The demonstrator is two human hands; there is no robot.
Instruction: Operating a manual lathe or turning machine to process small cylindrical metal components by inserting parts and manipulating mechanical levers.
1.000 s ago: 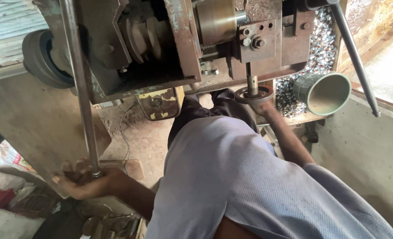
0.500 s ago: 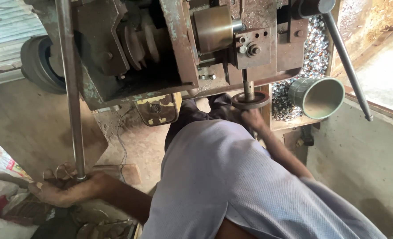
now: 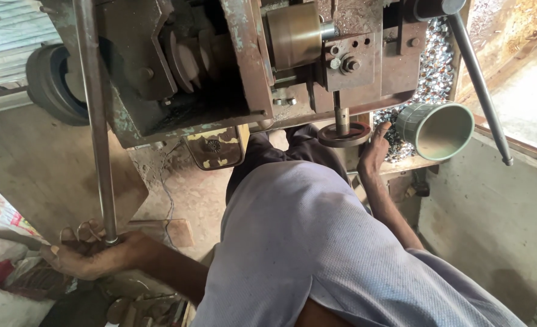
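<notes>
My left hand (image 3: 84, 257) is shut on the lower end of a long steel lever rod (image 3: 99, 145) that hangs down from a rusty press machine (image 3: 220, 66). My right hand (image 3: 374, 148) lies just right of a round die ring (image 3: 344, 135) under the vertical punch (image 3: 340, 115). Its fingers are spread up toward a heap of small shiny metal pieces (image 3: 428, 66), and I see nothing held in it. My grey shirt (image 3: 317, 248) fills the lower middle of the view.
A grey-green metal cup (image 3: 441, 130) lies on its side right of the die. A second long handle (image 3: 480, 85) slants down at the right. A black wheel (image 3: 53, 85) sits at the machine's left. Sacks and metal scraps (image 3: 14, 290) lie by my left hand.
My right hand has come off the die ring and moved a little to its right. My left hand, still on the lever rod, has shifted left and slightly down.
</notes>
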